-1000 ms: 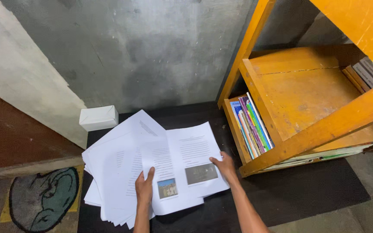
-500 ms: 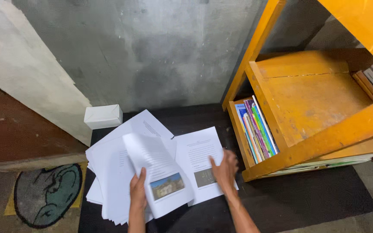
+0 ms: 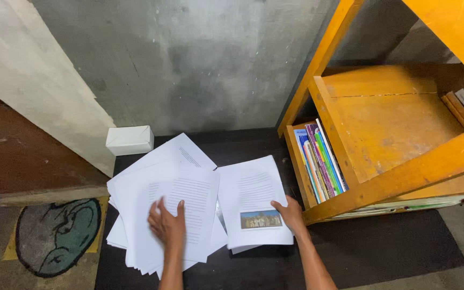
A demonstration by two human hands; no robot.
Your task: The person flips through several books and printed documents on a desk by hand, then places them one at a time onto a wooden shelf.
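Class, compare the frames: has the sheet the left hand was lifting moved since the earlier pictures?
Yes. The sheet has gone leftward, away from the yellow shelf, and now lies flat on the left pile under the left hand.

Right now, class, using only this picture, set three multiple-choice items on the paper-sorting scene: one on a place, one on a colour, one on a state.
1. Where is the white box?
A. On the shelf
B. By the wall, behind the left paper pile
C. Under the right hand

2. What colour is the wooden shelf?
A. Orange-yellow
B. Blue
C. White

3. How is the left hand?
A. Clenched in a fist
B. Lifting a book
C. Laid flat on the left paper pile

Answers:
1 B, the box sits at the wall's foot beyond the pile.
2 A, its boards are orange-yellow.
3 C, the fingers spread on the top sheet, while the right hand rests on the right paper pile.
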